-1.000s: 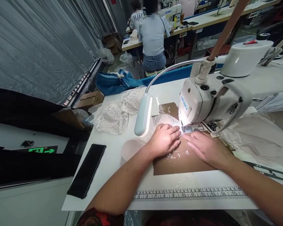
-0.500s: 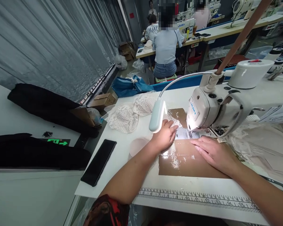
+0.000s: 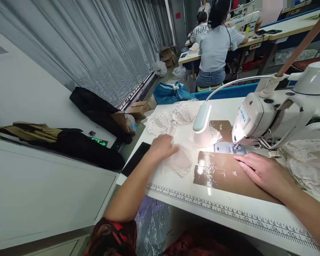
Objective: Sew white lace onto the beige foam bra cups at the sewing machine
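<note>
My left hand [image 3: 162,147] is over the left part of the white table, thumb and fingers closed on the edge of a sheer pale fabric piece [image 3: 180,161]. My right hand [image 3: 258,169] lies flat with extended fingers on the brown board [image 3: 216,172], its fingertips just below the needle area of the white sewing machine [image 3: 252,115]. A lace-edged pale cup piece [image 3: 206,137] rests left of the metal needle plate [image 3: 224,147]. Two white lace cups [image 3: 161,122] sit at the table's back left.
A lamp [image 3: 202,117] on a bent metal neck hangs over the table. A black phone [image 3: 136,158] lies at the left edge, a printed ruler [image 3: 218,209] along the front. Lace fabric [image 3: 309,163] is heaped right. A person [image 3: 214,46] sits beyond.
My left hand has left the needle area and moved left to the sheer piece. My right hand stays on the board. The view has turned left.
</note>
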`<state>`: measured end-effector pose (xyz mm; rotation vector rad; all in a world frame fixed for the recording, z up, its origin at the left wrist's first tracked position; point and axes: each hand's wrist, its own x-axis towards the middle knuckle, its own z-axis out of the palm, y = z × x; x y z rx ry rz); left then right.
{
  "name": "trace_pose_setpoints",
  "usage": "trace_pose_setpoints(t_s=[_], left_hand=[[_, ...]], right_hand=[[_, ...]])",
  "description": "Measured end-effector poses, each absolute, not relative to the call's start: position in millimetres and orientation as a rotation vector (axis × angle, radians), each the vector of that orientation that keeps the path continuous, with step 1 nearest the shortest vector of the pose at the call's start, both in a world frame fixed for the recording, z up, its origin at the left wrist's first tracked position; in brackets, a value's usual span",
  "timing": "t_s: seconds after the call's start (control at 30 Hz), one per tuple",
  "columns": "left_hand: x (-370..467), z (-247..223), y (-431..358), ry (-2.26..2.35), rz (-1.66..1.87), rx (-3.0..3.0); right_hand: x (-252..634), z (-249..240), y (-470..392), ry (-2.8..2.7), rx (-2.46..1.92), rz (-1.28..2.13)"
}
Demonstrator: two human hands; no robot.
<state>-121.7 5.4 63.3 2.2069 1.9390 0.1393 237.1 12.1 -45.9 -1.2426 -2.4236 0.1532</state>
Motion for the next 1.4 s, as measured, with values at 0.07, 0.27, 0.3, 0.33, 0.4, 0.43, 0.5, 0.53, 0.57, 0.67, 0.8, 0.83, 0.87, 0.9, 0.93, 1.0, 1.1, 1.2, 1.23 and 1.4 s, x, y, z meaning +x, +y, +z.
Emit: trace_pose_setpoints(t_s=[0.07,0.27,0.3,0.33,0.4,0.43,0.5,0.53,0.57,0.67,0.8,0.83,0.87,0.9,0.93,1.0,1.1,1.2,1.23,1.4], left_hand=[[-127,45,-13,1.901,0.189,2.171],[-113,53,-78,1.245,0.574,1.578],[-106,59,-84,1.099,0.616,1.513],[-96,65,-85,0.968,0.636,1.487],[-73,68,-78,0.802,0.593,1.558],[-60,65,-69,0.792,0.533,1.654],[-33,54,-48,0.956,0.399,1.913],[-21,47,-37,1.084,0.362,2.017],[-12,41,-27,1.178,0.323,2.063],[2,30,-6,1.220,0.254,2.002],[-3,29,8,1.155,0.215,1.729],[-3,28,12,1.111,0.240,1.633],[-3,26,16,1.072,0.283,1.544],[-2,24,20,1.046,0.334,1.480],[0,21,24,1.043,0.378,1.461],[6,15,31,1.087,0.406,1.533],[14,10,38,1.145,0.362,1.701],[20,9,42,1.171,0.325,1.890],[20,10,42,1.178,0.315,1.955],[12,21,41,1.427,0.280,2.226]], right_hand=[[237,-46,12,-2.425,-1.241,0.144],[235,-41,11,-2.446,-1.247,0.129],[234,-40,11,-2.445,-1.253,0.137],[234,-38,11,-2.443,-1.262,0.153],[234,-34,11,-2.438,-1.274,0.205],[236,-30,10,-2.432,-1.274,0.244],[239,-22,8,-2.406,-1.263,0.352],[241,-17,7,-2.385,-1.261,0.414],[243,-12,5,-2.366,-1.256,0.472],[245,0,-2,-2.376,-1.166,0.583],[238,0,-7,-2.532,-0.996,0.663],[236,-2,-8,-2.563,-0.992,0.661],[234,-4,-8,-2.585,-1.002,0.645],[233,-6,-8,-2.596,-1.020,0.627],[232,-7,-9,-2.602,-1.038,0.615],[232,-9,-9,-2.607,-1.070,0.591],[234,-10,-8,-2.543,-1.106,0.542],[234,-12,-5,-2.450,-1.135,0.448],[233,-12,-5,-2.453,-1.144,0.402],[231,-17,-4,-2.524,-1.207,0.260]])
